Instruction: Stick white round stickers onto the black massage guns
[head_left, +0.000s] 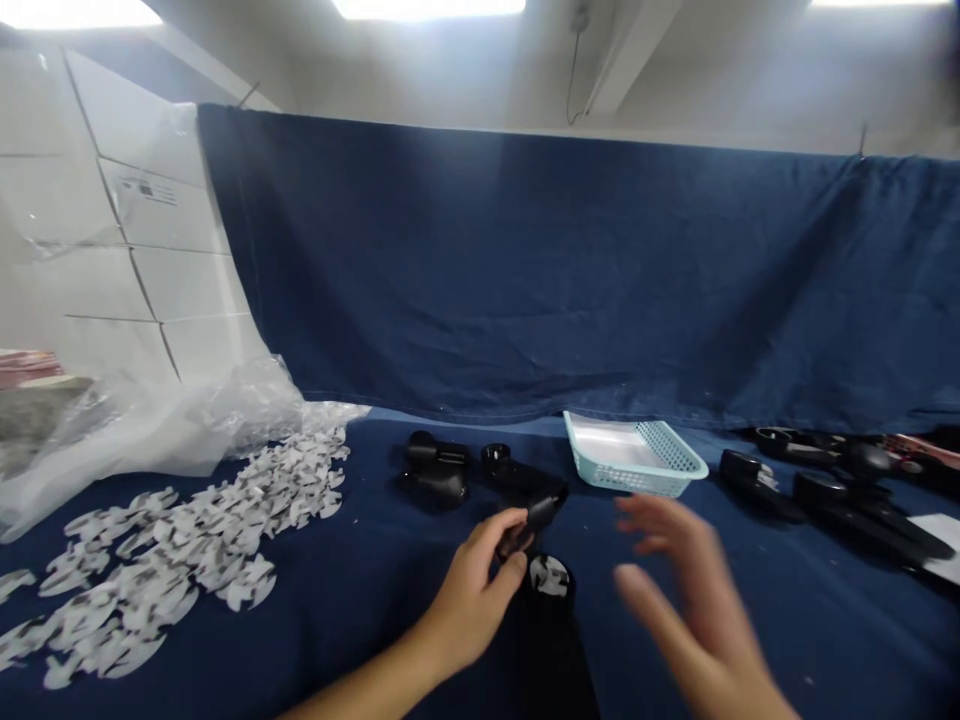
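Observation:
My left hand [480,580] is closed round a small black plastic part [541,508], thumb and fingers pinching its near end. Just below it lies a long black piece [551,650] whose round end carries a grey-and-white disc [550,576]. To the right, my right hand [682,590] hovers over the cloth, slightly blurred, its fingers apart and nothing between them. Beyond my left hand lie a black part with a ring end [496,456] and a pair of rounded black parts [436,470].
A pale blue basket [637,478] with white sheets inside stands at the back. Many grey-white cut pieces [187,540] are heaped on the left, near plastic wrap [247,410] and white boxes [180,280]. More black parts [855,510] lie right. A dark blue curtain [525,270] hangs behind.

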